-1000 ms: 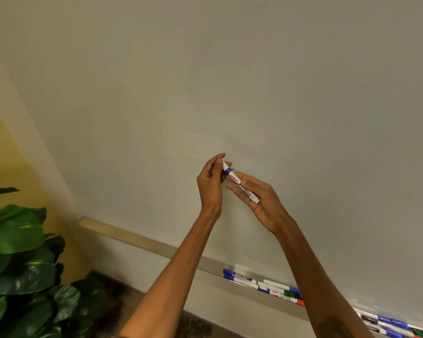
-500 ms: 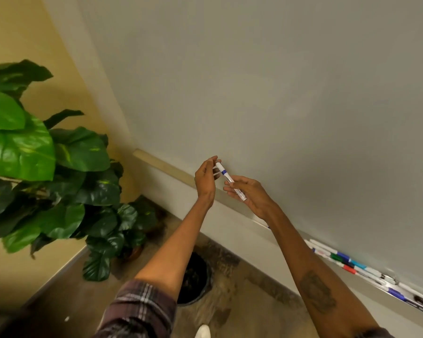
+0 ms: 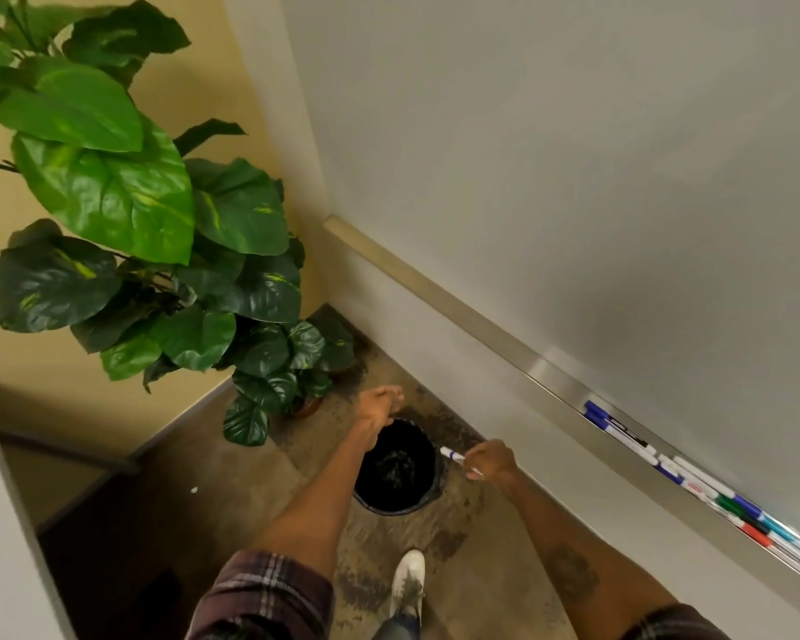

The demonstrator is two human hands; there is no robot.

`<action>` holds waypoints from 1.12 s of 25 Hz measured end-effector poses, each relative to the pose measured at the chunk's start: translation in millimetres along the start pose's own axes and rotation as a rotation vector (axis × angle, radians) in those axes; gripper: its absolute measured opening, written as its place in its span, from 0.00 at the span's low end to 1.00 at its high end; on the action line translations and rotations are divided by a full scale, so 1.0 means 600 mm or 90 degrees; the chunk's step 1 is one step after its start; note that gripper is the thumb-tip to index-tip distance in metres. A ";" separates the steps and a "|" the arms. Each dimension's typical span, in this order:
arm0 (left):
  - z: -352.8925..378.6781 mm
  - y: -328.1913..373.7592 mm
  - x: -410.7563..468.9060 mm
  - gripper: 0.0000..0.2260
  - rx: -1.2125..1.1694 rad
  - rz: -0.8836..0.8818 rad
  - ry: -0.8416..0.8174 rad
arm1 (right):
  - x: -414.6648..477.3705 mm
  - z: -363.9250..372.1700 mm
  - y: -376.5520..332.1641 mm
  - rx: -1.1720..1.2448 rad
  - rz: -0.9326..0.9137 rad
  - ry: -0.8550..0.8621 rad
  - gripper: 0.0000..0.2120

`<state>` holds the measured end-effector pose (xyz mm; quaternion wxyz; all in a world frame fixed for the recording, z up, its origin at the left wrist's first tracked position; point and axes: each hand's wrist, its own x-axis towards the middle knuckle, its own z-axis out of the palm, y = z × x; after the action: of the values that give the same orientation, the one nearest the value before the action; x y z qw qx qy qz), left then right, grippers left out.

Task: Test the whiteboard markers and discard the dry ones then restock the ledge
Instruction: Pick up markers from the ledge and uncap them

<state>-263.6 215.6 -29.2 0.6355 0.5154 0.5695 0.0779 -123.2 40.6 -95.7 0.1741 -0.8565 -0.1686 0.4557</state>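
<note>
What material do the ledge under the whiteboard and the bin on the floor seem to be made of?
The ledge looks like brushed metal, probably aluminium: silver-grey with a soft bright glare spot. The bin is black and round; its rim shows a thin, slightly shiny, wrinkled edge, which suggests a plastic liner bag. The bin's own wall is hidden, so its material cannot be told.

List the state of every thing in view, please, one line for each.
marker: capped, held over the bin's rim
right hand: shut on marker
left hand: closed, contents hidden
bin: open, on the floor
ledge: holds a row of capped markers
</note>
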 end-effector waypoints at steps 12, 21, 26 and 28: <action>-0.030 -0.070 0.039 0.10 0.033 -0.078 -0.009 | 0.038 0.074 -0.127 0.129 -0.036 -0.038 0.12; 0.047 -0.035 0.033 0.08 0.037 -0.019 -0.062 | 0.017 -0.009 -0.100 0.353 -0.032 0.050 0.12; 0.154 -0.033 0.015 0.08 0.092 0.010 -0.133 | -0.005 -0.072 -0.003 0.425 -0.020 0.118 0.10; 0.201 -0.033 0.005 0.09 0.111 0.020 -0.157 | -0.020 -0.105 0.042 0.452 -0.009 0.174 0.08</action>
<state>-174.9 140.5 -67.6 0.6523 0.5832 0.4834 -0.0258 -73.4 3.6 -65.2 0.4844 -0.7944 0.0186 0.3659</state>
